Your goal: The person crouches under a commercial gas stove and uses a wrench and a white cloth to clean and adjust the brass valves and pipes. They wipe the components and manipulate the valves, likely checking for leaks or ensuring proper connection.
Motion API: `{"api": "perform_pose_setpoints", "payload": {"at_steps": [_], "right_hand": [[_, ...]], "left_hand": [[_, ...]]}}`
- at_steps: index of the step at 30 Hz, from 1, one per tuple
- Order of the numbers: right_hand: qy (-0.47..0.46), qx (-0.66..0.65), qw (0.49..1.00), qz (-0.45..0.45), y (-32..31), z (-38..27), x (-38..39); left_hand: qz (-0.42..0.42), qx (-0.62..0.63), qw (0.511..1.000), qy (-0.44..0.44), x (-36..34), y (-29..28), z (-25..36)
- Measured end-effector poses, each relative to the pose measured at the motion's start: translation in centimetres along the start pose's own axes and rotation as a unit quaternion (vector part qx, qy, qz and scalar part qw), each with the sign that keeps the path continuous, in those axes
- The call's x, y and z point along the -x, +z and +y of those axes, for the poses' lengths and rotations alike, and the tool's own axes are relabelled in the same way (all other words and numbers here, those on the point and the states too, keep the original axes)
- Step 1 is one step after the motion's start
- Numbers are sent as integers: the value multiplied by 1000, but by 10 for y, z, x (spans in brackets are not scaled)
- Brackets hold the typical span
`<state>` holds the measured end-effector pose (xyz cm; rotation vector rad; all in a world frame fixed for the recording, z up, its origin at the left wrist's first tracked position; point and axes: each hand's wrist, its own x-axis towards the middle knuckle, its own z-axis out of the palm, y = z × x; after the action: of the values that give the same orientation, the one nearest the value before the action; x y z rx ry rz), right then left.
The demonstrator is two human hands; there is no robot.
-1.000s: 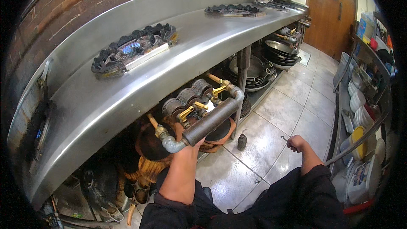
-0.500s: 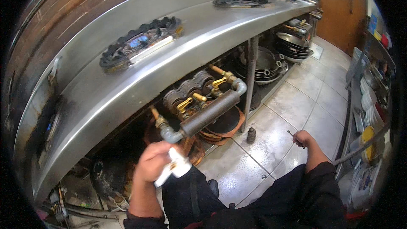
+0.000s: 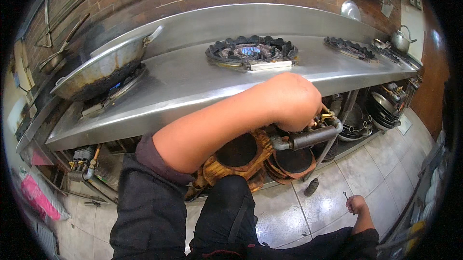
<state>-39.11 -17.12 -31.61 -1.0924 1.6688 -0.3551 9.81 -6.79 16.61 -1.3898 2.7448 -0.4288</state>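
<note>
My left hand (image 3: 298,101) reaches across to the brass gas valves (image 3: 326,114) beneath the steel cooking counter. The back of the hand faces me; its fingers are hidden behind it, beside the valves and the dark pipe manifold (image 3: 313,138). Above it, a burner (image 3: 251,51) with a cast-iron ring shows a blue flame. My right hand (image 3: 357,204) is low at the right, above the tiled floor, closed around a small wrench (image 3: 345,195) whose end pokes out past the fingers. Between that hand and the counter, a small dark cylindrical object (image 3: 311,187) stands on the floor.
A large blackened wok (image 3: 99,74) sits over a lit burner at the left. Wooden boards with black plates (image 3: 238,151) and stacked pans (image 3: 383,108) fill the space under the counter. A counter leg (image 3: 348,106) stands right of the valves. A kettle (image 3: 401,40) is at the far right.
My left hand has moved up to the valves; the white cloth or paper it held no longer shows. The view has swung left, bringing in the wok. My right hand still holds the wrench.
</note>
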Motion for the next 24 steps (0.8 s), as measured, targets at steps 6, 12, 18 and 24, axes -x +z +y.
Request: {"api": "perform_pose_setpoints", "payload": {"at_steps": [6, 12, 18, 24], "right_hand": [[-200, 402, 894, -2, -5, 8, 15], [-10, 73, 995, 65, 6, -18, 45], [-1, 120, 990, 69, 2, -19, 67], [-36, 125, 983, 126, 5, -8, 46]], "left_hand": [[-19, 6, 999, 33, -12, -3, 7], [-25, -54, 998, 11, -19, 6, 8], [66, -76, 992, -81, -30, 3, 35], [112, 337, 923, -150, 114, 56, -24]]}}
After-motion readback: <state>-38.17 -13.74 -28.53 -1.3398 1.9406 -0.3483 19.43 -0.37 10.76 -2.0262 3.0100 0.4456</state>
